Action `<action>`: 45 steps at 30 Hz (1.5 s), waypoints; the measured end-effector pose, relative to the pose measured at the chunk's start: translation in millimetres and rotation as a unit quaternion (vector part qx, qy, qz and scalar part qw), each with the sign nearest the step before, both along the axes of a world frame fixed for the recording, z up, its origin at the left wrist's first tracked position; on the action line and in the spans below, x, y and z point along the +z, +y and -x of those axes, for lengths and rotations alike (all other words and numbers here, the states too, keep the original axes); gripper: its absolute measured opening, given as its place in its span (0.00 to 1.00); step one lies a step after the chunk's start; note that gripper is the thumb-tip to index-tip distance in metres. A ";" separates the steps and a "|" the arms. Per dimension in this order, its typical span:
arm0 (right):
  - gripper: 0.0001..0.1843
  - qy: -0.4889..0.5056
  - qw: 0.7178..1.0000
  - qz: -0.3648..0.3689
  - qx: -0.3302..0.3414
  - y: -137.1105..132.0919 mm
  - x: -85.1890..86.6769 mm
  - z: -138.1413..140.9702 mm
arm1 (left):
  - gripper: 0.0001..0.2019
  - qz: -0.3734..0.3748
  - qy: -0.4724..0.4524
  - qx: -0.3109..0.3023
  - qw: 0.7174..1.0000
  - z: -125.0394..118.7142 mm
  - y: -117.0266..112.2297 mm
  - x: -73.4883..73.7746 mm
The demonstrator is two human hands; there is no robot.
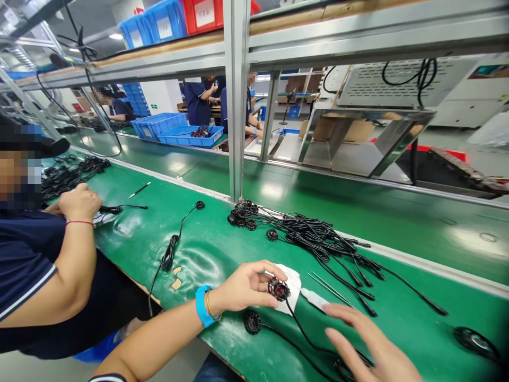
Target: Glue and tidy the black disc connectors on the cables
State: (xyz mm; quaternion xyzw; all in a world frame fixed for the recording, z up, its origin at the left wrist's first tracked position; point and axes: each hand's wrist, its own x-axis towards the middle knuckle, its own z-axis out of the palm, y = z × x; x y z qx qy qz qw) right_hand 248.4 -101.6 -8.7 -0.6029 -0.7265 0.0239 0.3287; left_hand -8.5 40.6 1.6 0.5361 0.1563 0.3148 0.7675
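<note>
Black caged plastic cylinder (278, 288) sits over white paper (294, 278), pinched in the left hand (240, 289); the right hand (371, 342) gapes, empty, I'd say. If snagged, the cylinder's black cable (296, 320) could yank it loose.

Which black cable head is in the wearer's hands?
The round black cable head gripped in the left hand; the others nearby lie on the green bench.

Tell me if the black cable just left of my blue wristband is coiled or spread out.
Partly coiled: the black cable is bundled midway, while both ends run loose.
</note>
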 end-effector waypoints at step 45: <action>0.11 -0.169 0.971 -0.166 0.023 33.7 46.1 89.1 | 0.27 0.032 0.087 -0.050 0.994 5.4 -3.1 4.7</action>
